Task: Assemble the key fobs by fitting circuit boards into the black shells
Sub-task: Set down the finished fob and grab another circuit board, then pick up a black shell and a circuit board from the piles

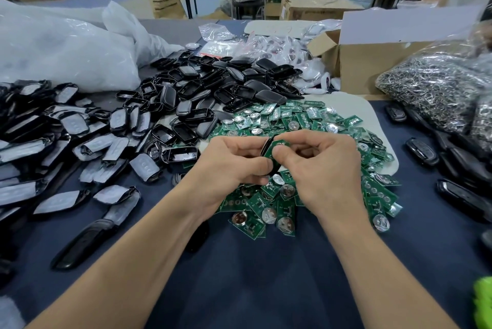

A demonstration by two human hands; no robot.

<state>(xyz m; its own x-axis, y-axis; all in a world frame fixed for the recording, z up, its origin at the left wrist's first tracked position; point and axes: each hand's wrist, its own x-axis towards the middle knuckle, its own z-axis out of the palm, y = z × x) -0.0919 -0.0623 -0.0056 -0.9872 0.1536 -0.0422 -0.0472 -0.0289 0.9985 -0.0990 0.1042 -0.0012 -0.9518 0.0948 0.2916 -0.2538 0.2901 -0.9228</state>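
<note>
Both hands meet just above the near edge of the heap of circuit boards [306,121], over the table [239,275] with its dark blue cover. The left hand [234,161] has its fingers curled round a black shell [266,146], thumb pressed along the near side. The shell stands on edge between the two thumbs, so only its thin, glossy, curved rim shows, with a little more of it below the knuckles. The right hand [319,166] pinches a circuit board [275,147] between thumb and forefinger and holds it against the shell's open face. Whether the board is seated inside cannot be told. The board is small and green with pale markings, mostly hidden by the right thumb.

The loose boards below are the same green, many carrying round silver coin cells. Beyond the hands lies a heap of empty black shells [213,89], some hollow side up. To the left are shells in grey-white wrapping [66,121], with a big white plastic bag [58,46] behind them. On the right stand a cardboard box [372,62] and a clear bag of metal rings [436,89], and a few closed black fobs [422,151] lie on the table
</note>
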